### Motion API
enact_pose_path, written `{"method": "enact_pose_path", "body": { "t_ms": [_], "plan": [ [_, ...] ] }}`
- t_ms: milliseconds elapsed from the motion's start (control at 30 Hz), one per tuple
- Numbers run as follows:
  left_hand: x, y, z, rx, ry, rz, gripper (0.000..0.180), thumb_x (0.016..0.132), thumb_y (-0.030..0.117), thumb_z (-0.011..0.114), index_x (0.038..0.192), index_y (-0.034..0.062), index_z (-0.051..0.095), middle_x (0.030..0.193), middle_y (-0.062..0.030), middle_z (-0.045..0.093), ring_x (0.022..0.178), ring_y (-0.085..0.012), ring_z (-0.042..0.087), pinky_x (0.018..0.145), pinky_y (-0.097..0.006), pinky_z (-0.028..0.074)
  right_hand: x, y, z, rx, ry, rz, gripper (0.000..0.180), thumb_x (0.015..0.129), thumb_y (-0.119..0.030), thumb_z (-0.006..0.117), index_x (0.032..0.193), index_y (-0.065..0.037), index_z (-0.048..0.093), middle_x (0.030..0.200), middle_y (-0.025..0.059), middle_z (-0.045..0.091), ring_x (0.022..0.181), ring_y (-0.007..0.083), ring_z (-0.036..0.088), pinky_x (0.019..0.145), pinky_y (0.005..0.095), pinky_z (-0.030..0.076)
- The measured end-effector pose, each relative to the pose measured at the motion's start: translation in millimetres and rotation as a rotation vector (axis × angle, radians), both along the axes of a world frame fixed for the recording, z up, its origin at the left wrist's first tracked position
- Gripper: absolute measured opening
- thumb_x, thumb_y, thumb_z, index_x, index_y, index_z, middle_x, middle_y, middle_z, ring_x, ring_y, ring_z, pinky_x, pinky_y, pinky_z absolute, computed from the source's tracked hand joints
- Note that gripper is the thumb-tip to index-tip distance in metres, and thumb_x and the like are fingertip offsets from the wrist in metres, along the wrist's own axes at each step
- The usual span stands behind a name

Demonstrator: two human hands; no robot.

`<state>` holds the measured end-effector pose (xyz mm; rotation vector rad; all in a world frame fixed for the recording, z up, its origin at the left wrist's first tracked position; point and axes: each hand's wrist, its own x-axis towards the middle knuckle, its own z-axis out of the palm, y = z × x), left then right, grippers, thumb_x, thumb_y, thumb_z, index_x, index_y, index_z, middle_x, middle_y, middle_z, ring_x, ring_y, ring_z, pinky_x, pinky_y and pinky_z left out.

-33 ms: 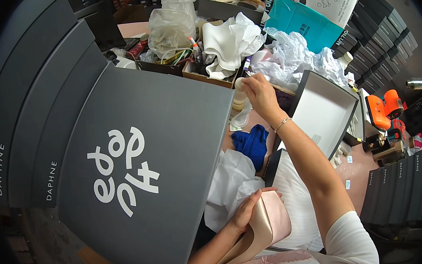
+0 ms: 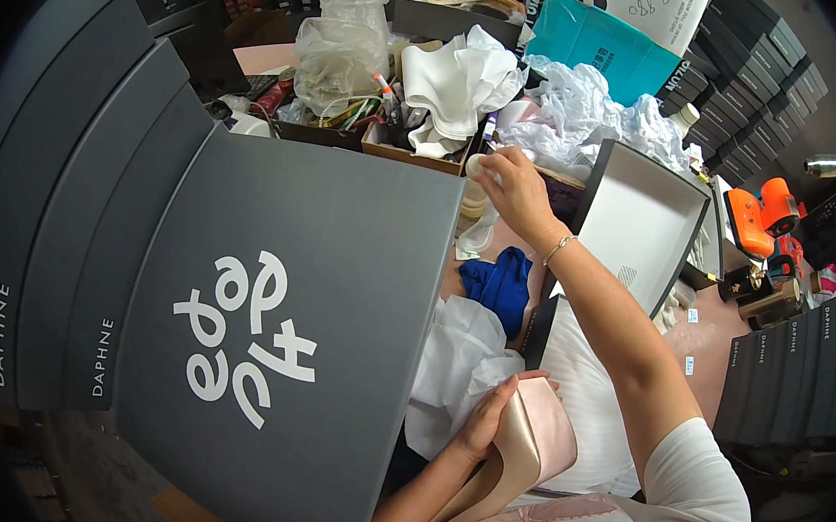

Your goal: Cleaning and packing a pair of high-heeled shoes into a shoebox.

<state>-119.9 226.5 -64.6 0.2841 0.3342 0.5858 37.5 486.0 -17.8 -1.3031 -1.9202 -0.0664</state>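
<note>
My left hand [image 2: 482,422] grips a pale pink satin high-heeled shoe [image 2: 534,450] low in the view, close to my body. My right hand [image 2: 509,181] is stretched forward, its fingers pinched on a small white round object [image 2: 476,164] above a stack of similar pale rolls [image 2: 473,204]. Between my arms lie white tissue paper [image 2: 456,357] and a blue cloth [image 2: 500,289]. A large grey box lid [image 2: 318,260] with white lettering tilts up just left of my hands and hides what is under it.
An open grey shoebox with a white inside [image 2: 646,226] stands right of my right arm. Grey boxes [image 2: 58,243] are stacked at the left, dark ones [image 2: 806,376] at the right. Behind are a cardboard tray with pens [image 2: 398,143], crumpled paper [image 2: 574,108], a teal bag [image 2: 608,45] and an orange tool [image 2: 762,211].
</note>
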Motion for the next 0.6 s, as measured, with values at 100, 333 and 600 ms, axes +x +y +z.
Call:
{"method": "enact_pose_path", "body": {
  "t_ms": [100,333,600],
  "plan": [
    [1,0,0,0.022,0.012,-0.012,0.069,0.097,0.055,0.044,0.139,-0.0007,0.039,0.131,-0.0195,0.052,0.123,-0.0325,0.053,0.102,-0.047,0.045,-1,-3,-13,-0.002,0.019,-0.021,0.03,0.08,-0.013,0.071,0.106,-0.005,0.057,0.11,0.0179,0.058,0.098,0.039,0.06,0.083,0.0425,0.05],
    [2,0,-1,0.039,0.011,-0.004,0.062,0.102,0.049,0.038,0.138,-0.0008,0.044,0.128,-0.0177,0.057,0.115,-0.024,0.058,0.098,-0.036,0.048,19,-12,-14,0.058,0.332,-0.106,0.04,0.078,-0.007,0.075,0.111,-0.005,0.053,0.108,0.0166,0.059,0.101,0.0346,0.06,0.087,0.0389,0.048],
    [5,-1,-1,0.018,0.01,0.01,0.062,0.1,0.049,0.041,0.136,-0.0005,0.045,0.126,-0.0168,0.058,0.113,-0.0241,0.059,0.097,-0.036,0.049,37,-29,4,0.124,0.541,-0.26,0.035,0.081,-0.01,0.076,0.106,0.0,0.054,0.102,0.0128,0.06,0.099,0.0264,0.06,0.086,0.0354,0.047]
  ]
}}
